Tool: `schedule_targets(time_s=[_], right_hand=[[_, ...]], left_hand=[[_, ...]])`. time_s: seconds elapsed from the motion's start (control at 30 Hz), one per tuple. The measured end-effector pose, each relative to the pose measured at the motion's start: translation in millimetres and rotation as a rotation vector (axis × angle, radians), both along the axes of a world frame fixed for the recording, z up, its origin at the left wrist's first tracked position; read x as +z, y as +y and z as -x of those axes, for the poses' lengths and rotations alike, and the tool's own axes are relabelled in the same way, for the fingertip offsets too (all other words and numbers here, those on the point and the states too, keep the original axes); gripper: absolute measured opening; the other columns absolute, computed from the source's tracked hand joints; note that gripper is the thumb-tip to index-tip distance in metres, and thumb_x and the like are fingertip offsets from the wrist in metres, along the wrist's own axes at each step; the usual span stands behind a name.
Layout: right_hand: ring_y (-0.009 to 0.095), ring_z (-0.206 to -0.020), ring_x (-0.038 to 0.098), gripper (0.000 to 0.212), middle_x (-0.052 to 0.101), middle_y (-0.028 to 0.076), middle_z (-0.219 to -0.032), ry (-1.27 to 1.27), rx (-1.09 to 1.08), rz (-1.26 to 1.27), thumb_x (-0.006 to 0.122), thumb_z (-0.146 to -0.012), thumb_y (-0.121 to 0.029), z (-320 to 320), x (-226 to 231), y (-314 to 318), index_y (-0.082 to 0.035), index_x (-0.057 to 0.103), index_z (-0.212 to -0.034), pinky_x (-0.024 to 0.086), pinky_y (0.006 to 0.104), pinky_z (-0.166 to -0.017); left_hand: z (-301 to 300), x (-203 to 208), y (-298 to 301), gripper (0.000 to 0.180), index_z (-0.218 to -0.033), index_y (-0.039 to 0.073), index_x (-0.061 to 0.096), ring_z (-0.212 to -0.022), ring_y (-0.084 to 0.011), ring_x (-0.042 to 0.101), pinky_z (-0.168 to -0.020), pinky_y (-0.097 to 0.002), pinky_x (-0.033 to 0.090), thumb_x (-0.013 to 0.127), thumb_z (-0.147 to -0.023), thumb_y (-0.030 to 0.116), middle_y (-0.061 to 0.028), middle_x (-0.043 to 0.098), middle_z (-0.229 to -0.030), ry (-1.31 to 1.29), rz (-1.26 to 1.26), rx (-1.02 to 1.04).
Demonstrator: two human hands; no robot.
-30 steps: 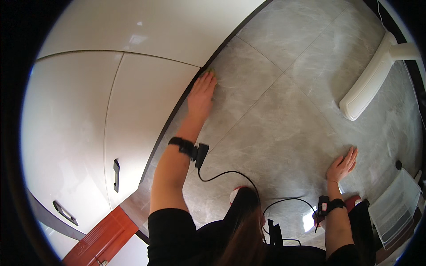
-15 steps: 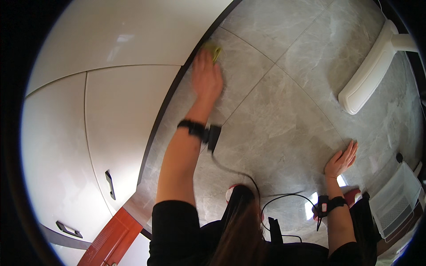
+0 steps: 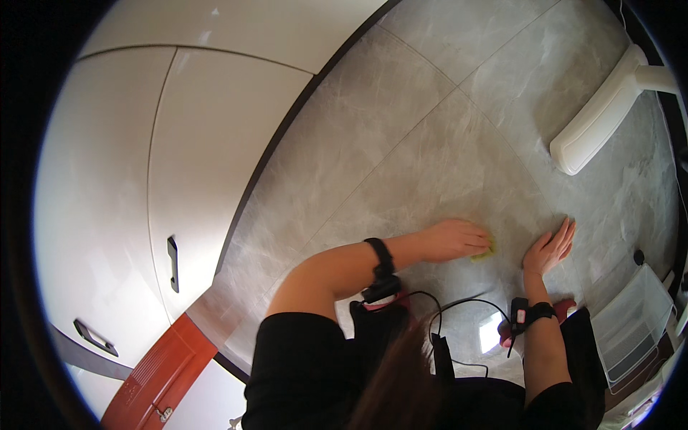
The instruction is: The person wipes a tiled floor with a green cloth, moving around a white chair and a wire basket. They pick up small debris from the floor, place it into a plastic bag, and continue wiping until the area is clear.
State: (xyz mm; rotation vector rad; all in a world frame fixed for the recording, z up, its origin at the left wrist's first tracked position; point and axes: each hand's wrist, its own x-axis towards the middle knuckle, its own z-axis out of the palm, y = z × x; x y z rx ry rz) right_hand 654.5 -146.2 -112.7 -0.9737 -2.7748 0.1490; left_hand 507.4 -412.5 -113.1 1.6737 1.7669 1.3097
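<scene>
My left hand (image 3: 453, 241) lies over a small yellow-green cloth (image 3: 489, 251) and presses it against the grey tiled floor (image 3: 423, 172). Most of the cloth is hidden; only its edge shows past the fingertips. A short way to the right, my right hand (image 3: 550, 247) rests on the floor with its fingers stretched out and holds nothing. Each wrist wears a black strap with a small dark box, joined to a black cable.
Along the left stand glossy white cabinets (image 3: 215, 143) with black handles and a dark base strip. A white furniture foot (image 3: 598, 118) rests at the upper right. A clear plastic container (image 3: 636, 322) is at the lower right, and a red-brown door (image 3: 158, 373) at the lower left.
My left hand has swept the cloth from beside the cabinet base back toward me and to the right, near my right hand. My right hand has stayed in place.
</scene>
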Motion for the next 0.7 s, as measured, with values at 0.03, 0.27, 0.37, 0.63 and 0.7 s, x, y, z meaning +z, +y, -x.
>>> schedule_targets(time_s=[0.03, 0.27, 0.37, 0.63, 0.7], right_hand=[[0.031, -0.149, 0.027, 0.058, 0.031, 0.015, -0.161, 0.003, -0.003, -0.001, 0.044, -0.099, -0.024, -0.3, -1.4, 0.4, -0.010, 0.034, -0.154, 0.015, 0.0507, -0.120], [0.031, -0.149, 0.027, 0.058, 0.031, 0.015, -0.161, -0.022, -0.036, -0.019, 0.044, -0.098, -0.025, -0.8, -8.1, 1.7, -0.012, 0.035, -0.154, 0.015, 0.0501, -0.120], [0.031, -0.149, 0.026, 0.058, 0.031, 0.015, -0.161, -0.016, -0.033, -0.024, 0.044, -0.098, -0.026, -0.8, -8.2, 1.0, -0.011, 0.035, -0.154, 0.014, 0.0501, -0.119], [0.031, -0.150, 0.025, 0.059, 0.030, 0.015, -0.161, -0.027, -0.052, -0.007, 0.045, -0.098, -0.025, 4.6, -3.4, -2.6, -0.009, 0.034, -0.154, 0.014, 0.0506, -0.119], [0.031, -0.150, 0.025, 0.059, 0.030, 0.015, -0.161, -0.028, -0.065, 0.006, 0.045, -0.098, -0.024, 5.0, -1.9, -2.7, -0.009, 0.034, -0.154, 0.013, 0.0508, -0.120]], left_hand=[[-6.2, -0.8, -13.5, 0.037, -0.128, 0.007, 0.060, -0.128, -0.0324, 0.054, -0.108, -0.0428, 0.041, 0.055, -0.092, 0.009, -0.0152, 0.059, -0.133, -0.016, -0.004, -0.006], [118.0, 19.3, -222.3, 0.061, -0.152, 0.004, 0.037, -0.143, -0.0338, 0.039, -0.118, -0.0419, 0.031, 0.040, -0.092, -0.005, -0.0192, 0.042, -0.154, 0.225, 0.477, 1.135], [139.7, 6.9, -222.1, 0.059, -0.150, 0.001, 0.039, -0.143, -0.0358, 0.038, -0.120, -0.0425, 0.027, 0.043, -0.091, -0.001, -0.0208, 0.042, -0.153, 0.356, 0.603, 1.192], [40.2, 18.4, -3.0, 0.032, -0.111, 0.008, 0.064, -0.108, -0.0349, 0.059, -0.091, -0.0450, 0.047, 0.041, -0.103, 0.029, -0.0140, 0.064, -0.110, -0.263, 0.270, 0.411], [-12.2, 26.0, 10.1, 0.032, -0.115, 0.009, 0.065, -0.111, -0.0322, 0.060, -0.097, -0.0412, 0.046, 0.044, -0.102, 0.029, -0.0125, 0.065, -0.116, -0.492, 0.394, 0.022]])
